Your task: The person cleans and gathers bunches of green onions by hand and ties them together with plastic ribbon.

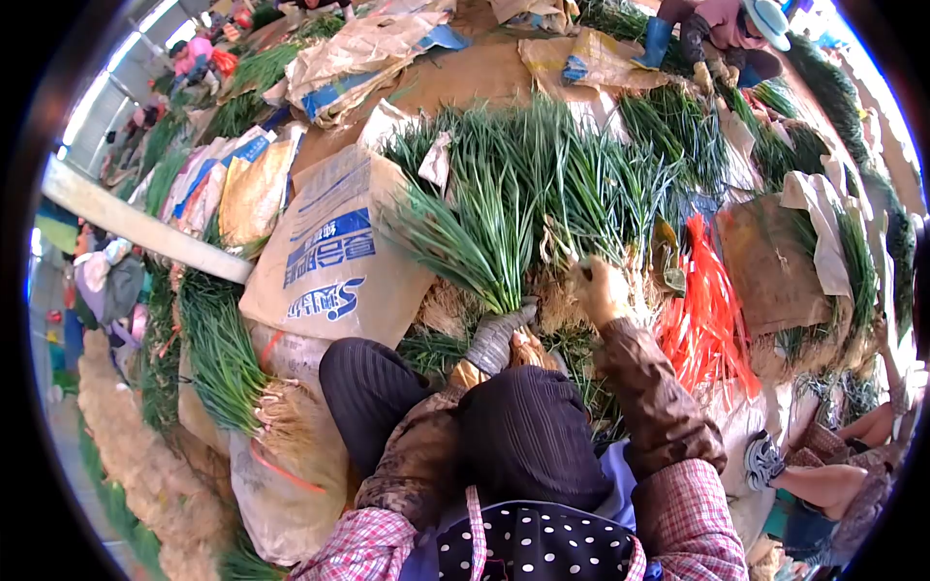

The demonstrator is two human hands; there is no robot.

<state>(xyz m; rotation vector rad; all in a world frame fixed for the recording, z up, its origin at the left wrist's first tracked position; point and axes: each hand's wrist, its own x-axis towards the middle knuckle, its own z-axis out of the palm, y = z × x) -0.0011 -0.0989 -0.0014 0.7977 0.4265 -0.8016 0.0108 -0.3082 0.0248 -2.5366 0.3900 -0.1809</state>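
My left hand, in a grey glove, is closed round the lower stems of a bunch of green onions. The leaves fan upward and the pale roots show beneath the hand, between my knees. To its right, my right hand wears a light glove with the fingers curled at the base of a row of green onions. Whether those fingers grip a stem is too small to tell. Red plastic strips lie just right of my right forearm.
A printed sack lies at the left, above a tied onion bundle. A pale curved bar crosses the far left. Brown sacking is at the right. A person in a hat bends at the upper right; another person's leg shows lower right.
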